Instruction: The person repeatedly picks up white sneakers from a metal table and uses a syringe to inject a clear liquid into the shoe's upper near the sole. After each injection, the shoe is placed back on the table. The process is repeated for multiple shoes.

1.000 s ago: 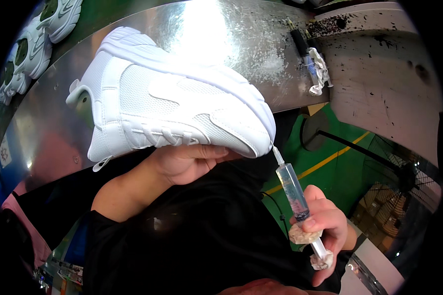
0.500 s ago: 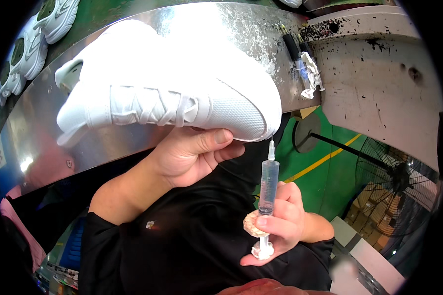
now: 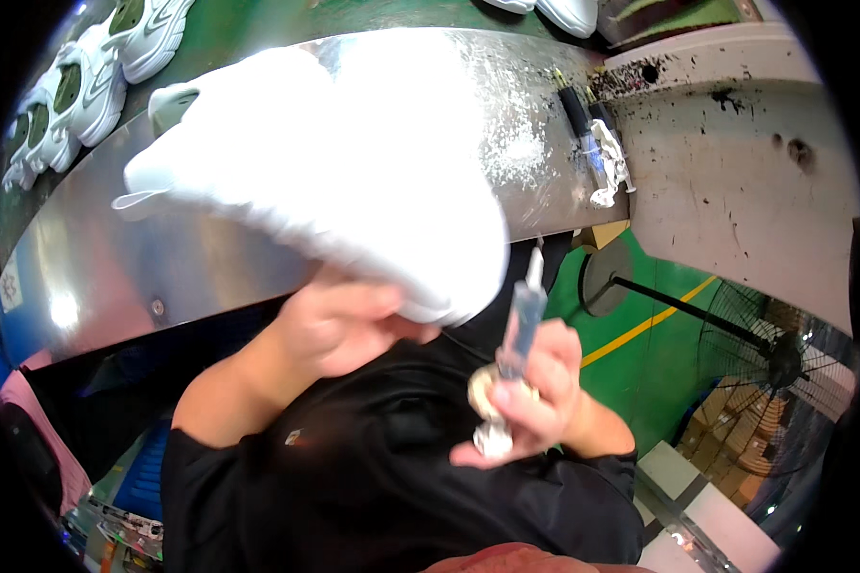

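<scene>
A white sneaker [image 3: 354, 181], overexposed and blurred by motion, is held tilted above the metal worktable, its toe pointing down to the right. My left hand [image 3: 349, 320] grips it from below near the forefoot; my fingers are partly hidden under the shoe. In my right hand [image 3: 540, 387] is a clear syringe [image 3: 524, 320], needle end up, with liquid inside. Wrapping shows around its flange and plunger end, and my thumb lies by the flange. The syringe tip is apart from the shoe, just right of its toe.
The metal worktable [image 3: 220, 253] has a worn, white-flecked patch at right, where dark-capped syringe-like tubes [image 3: 575, 113] lie with crumpled white material [image 3: 610, 162]. More white sneakers [image 3: 91, 91] stand on a green surface beyond. At right are a stained pale panel [image 3: 726, 191] and a black fan [image 3: 784, 358].
The shoe has rotated, its toe swinging down and left, its laced side turning from view. The syringe tip has separated from the toe edge, and my right hand has moved slightly up and left.
</scene>
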A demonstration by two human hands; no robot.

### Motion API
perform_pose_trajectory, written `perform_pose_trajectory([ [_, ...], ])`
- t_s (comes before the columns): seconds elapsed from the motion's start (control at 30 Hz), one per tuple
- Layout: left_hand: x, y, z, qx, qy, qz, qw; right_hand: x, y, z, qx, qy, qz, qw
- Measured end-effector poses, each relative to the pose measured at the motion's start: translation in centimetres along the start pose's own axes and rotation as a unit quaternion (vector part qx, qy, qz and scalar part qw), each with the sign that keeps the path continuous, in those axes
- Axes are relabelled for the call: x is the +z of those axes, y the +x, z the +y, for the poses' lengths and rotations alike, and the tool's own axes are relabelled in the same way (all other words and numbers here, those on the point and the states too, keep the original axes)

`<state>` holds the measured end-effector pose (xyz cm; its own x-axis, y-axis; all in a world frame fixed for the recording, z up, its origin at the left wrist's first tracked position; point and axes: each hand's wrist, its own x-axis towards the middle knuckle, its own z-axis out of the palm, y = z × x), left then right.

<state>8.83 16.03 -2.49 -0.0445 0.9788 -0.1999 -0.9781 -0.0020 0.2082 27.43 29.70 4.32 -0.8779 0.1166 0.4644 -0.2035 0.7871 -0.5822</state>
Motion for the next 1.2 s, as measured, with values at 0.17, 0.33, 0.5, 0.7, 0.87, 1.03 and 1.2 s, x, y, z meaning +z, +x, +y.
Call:
perform_pose_trajectory([
  [0.17, -0.2, -10.2, 3.0, 0.116, 0.132, 0.231, 0.957, 2.0, 1.8, 6.8, 0.053, -0.105, -0.039, 0.992],
  [0.33, 0.3, -11.3, 7.1, 0.176, 0.302, 0.321, 0.88, 1.0, 2.4, 8.2, 0.099, -0.119, -0.051, 0.987],
  [0.5, -1.3, -2.4, 14.5, 0.165, 0.393, 0.193, 0.884, -2.4, 0.0, 12.0, 0.11, -0.202, 0.034, 0.973],
  [0.7, -2.1, 19.9, 24.3, 0.221, 0.37, 0.111, 0.896, -1.4, 1.7, 14.5, 0.097, -0.203, 0.04, 0.973],
  [0.87, 1.7, 23.7, 20.3, 0.128, 0.417, 0.184, 0.881, -2.3, 2.5, 13.8, 0.11, -0.235, -0.043, 0.965],
  [1.03, -0.1, 12.1, 18.9, 0.203, 0.513, 0.182, 0.814, -2.1, 3.0, 14.7, 0.081, -0.253, -0.024, 0.964],
  [1.2, -2.4, 0.8, 20.6, 0.313, 0.512, 0.256, 0.758, -3.9, 6.0, 12.6, 0.139, -0.183, 0.03, 0.973],
])
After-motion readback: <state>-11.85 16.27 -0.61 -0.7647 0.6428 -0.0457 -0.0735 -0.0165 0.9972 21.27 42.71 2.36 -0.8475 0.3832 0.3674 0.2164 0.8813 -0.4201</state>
